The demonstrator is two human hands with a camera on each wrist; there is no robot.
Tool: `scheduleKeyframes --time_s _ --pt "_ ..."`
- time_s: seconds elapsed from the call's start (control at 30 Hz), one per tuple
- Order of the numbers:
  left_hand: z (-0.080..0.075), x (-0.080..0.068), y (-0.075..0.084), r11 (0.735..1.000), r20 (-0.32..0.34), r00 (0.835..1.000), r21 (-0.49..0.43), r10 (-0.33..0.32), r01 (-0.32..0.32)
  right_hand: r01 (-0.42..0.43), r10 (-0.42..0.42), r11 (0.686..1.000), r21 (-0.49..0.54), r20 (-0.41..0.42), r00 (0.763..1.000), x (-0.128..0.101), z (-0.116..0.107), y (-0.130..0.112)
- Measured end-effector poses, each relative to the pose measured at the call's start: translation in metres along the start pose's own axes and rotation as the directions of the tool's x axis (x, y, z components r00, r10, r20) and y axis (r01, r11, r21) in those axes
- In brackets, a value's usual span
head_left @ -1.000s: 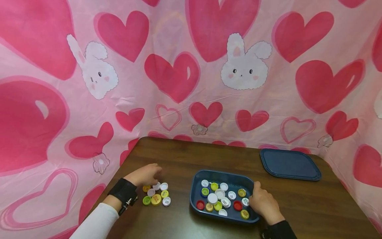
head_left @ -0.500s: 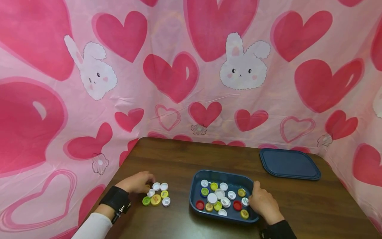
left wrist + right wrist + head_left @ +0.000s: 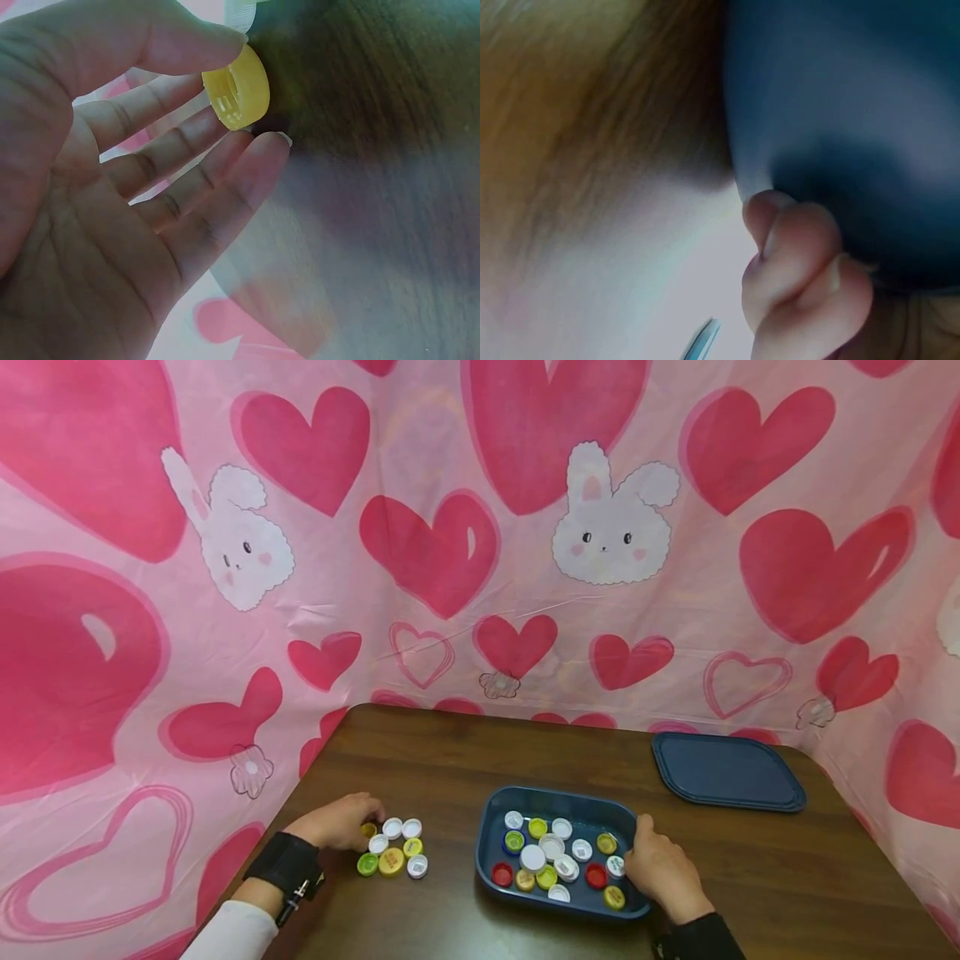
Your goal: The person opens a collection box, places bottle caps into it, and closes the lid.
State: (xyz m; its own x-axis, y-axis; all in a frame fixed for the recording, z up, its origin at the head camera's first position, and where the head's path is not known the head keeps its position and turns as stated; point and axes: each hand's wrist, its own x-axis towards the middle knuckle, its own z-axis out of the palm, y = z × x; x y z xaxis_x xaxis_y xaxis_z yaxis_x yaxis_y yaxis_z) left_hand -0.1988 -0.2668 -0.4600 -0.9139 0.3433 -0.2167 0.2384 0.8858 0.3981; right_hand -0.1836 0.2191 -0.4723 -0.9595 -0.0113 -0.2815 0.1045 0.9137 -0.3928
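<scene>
Step in hand, as judged: picking loose caps off the desk for the tray. Left hand sits at the near-left cluster of bottle caps; the left wrist view shows its grip pinching one yellow cap between thumb and fingers, the other fingers relaxed. In the head view that cap is hidden under the hand.

Right hand is curled over the right rim of the blue tray, fingers hooked on the wall, grip holding the tray steady. Tray sits mid-desk, near edge, holding a mix of white, yellow, green and red caps. Cluster and tray lie apart, a strip of bare desk between them.

Blue lid lies flat at the far right, well apart from the tray. Pink heart-and-bunny cloth behind.

Next move, as judged: carry the pinched cap rightwards over the tray's left wall and release inside; keep the pinch firm, the cap is small and smooth and could slip
</scene>
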Motion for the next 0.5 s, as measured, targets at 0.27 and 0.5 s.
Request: scheduleKeyframes --time_s 0.27,0.5 --pt "0.002 0.007 0.004 1.000 -0.013 1.000 0.009 -0.001 0.001 -0.012 0.012 1.000 0.006 0.001 1.000 0.000 -0.001 0.001" --pt "0.003 0.012 0.005 0.998 -0.031 0.998 0.021 -0.052 0.052 -0.006 0.006 1.000 0.008 0.001 1.000 0.002 0.002 0.002"
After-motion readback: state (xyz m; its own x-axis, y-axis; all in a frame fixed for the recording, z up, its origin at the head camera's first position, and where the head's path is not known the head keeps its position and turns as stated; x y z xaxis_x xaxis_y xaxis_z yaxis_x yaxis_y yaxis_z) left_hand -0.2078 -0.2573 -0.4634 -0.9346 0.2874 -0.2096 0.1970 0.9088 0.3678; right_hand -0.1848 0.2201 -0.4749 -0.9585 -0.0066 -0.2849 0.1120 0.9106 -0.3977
